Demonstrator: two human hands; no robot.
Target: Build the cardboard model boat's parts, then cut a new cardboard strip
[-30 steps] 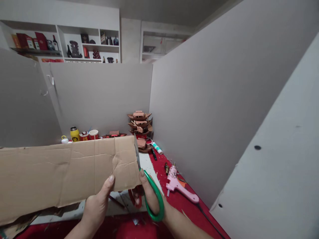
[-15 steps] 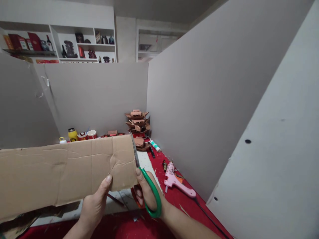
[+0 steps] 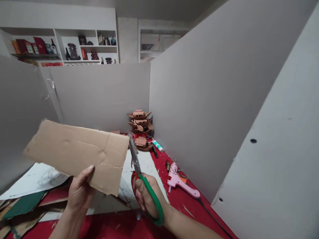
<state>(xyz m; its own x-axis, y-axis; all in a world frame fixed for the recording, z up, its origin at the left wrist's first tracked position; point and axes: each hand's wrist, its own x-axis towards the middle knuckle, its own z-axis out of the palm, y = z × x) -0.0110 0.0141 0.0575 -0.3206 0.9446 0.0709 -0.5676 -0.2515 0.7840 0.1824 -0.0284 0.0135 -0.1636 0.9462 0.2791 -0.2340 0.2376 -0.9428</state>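
A creased brown cardboard piece (image 3: 82,146) is held up at the left by my left hand (image 3: 81,191), whose thumb presses on its face near the lower edge. My right hand (image 3: 149,192) grips scissors (image 3: 136,159) with a green and a red handle. Their metal blades point up, close beside the cardboard's right edge; whether they touch it I cannot tell.
Small brown boat models (image 3: 140,124) are stacked in the far corner. A pink glue gun (image 3: 180,184) with a cord lies on the red cloth (image 3: 119,225) at the right. Paper (image 3: 37,177) and cardboard scraps (image 3: 27,204) lie at the left. Grey panels (image 3: 211,83) stand around.
The cardboard has swung, its right side now tilting downward, and its far left end has come into view. My left hand has moved left, away from the scissors. Cups and a yellow bottle are now hidden.
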